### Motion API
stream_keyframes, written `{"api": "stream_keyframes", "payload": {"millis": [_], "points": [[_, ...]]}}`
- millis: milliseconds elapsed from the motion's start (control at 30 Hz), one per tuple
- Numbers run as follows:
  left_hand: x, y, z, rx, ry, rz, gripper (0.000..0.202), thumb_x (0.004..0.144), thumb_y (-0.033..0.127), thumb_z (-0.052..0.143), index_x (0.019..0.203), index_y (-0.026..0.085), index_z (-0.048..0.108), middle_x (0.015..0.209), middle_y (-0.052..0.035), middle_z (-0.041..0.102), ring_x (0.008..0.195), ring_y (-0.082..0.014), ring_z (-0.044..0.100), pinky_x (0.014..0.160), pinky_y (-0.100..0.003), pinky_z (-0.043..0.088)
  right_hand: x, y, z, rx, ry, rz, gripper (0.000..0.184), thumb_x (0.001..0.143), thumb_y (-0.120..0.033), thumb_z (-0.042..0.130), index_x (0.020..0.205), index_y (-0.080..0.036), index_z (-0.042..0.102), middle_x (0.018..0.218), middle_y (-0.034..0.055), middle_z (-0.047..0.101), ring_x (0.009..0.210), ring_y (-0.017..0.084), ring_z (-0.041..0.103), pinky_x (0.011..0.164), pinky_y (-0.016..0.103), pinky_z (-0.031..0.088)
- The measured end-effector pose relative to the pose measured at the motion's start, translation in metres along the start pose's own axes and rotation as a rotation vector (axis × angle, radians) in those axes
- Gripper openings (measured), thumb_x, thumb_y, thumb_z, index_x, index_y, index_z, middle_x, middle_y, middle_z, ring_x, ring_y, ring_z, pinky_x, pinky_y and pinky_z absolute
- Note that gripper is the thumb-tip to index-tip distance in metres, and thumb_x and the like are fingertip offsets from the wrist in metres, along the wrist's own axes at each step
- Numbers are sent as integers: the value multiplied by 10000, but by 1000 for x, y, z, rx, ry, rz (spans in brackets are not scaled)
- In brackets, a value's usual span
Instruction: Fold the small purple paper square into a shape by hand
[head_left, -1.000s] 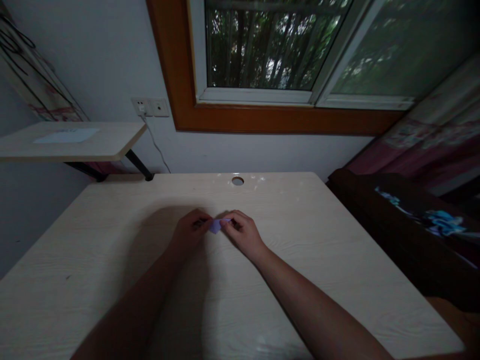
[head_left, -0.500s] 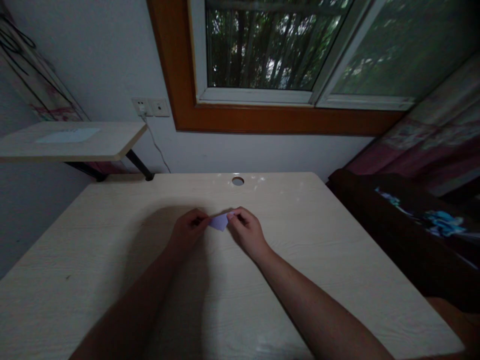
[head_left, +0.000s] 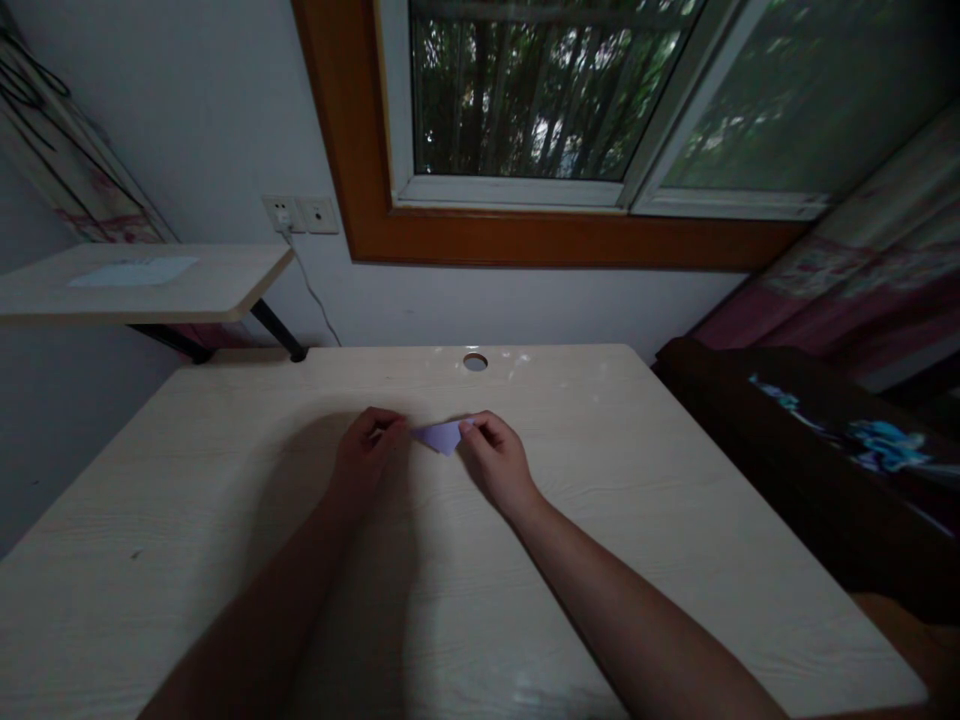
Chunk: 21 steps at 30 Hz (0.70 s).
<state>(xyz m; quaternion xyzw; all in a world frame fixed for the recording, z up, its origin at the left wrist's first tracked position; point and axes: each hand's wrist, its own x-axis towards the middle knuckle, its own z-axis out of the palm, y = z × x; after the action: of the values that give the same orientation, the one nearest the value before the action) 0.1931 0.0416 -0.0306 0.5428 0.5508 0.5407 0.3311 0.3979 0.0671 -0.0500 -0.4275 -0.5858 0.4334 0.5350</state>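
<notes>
A small piece of folded purple paper [head_left: 442, 436], pointed at its left end, is held just above the pale wood-grain desk [head_left: 600, 480]. My right hand [head_left: 496, 455] pinches its right end between thumb and fingers, which cover that corner. At the opposite end, my left hand [head_left: 366, 450] is closed in a pinch on the narrow left tip. The left fingertips are dim and slightly smeared, so the exact contact is hard to see. The paper's lower corner points down toward the desk.
A round cable hole [head_left: 475, 362] is near the desk's back edge. At left, a raised shelf [head_left: 247, 285] on black legs carries a pale sheet [head_left: 135, 271]. A white cable [head_left: 313, 290] hangs from a wall socket [head_left: 300, 214]. Dark brown furniture [head_left: 720, 400] stands at right.
My left hand has shifted slightly left and up, and more of the paper's pointed left end shows. My right hand is almost where it was, still holding the paper.
</notes>
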Motion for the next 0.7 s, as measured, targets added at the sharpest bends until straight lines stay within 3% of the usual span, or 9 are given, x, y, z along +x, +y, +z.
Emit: {"api": "stream_keyframes", "payload": {"millis": [100,233,433,567,700], "points": [[-1,2,4,23,-110,54,167,831,338,643,897,185,664,900,-32,651,835,-160,612,714,-249,486,-2,-4,0,-72,-60,-60,203,876,-399,619,837,-210,682,781,12,632,734,162,567,700,275,442],[-3,0,6,108,-239,122,145,834,332,650,841,189,675,824,-22,645,777,-152,606,714,-256,481,-2,-10,0,-133,-111,-133,191,892,-380,605,849,-215,691,823,33,654,778,175,592,712,285,455],[-2,0,4,223,-235,175,116,844,289,637,798,185,658,794,-15,643,743,-138,596,694,-241,464,-2,-16,-1,-205,-153,-185,136,893,-321,609,882,-222,702,808,32,645,752,167,589,698,288,459],[-3,-2,6,251,-238,220,88,846,259,635,805,185,663,788,-16,638,739,-139,599,691,-242,463,-2,-20,0,-242,-177,-253,124,870,-272,637,970,-246,706,923,50,683,851,187,613,778,325,481],[-5,-1,8,304,-290,282,119,866,271,615,817,178,670,804,-38,641,749,-147,601,698,-249,468,-3,-20,3,-295,-227,-352,64,871,-262,642,873,-255,706,893,40,701,903,201,624,858,370,468]]}}
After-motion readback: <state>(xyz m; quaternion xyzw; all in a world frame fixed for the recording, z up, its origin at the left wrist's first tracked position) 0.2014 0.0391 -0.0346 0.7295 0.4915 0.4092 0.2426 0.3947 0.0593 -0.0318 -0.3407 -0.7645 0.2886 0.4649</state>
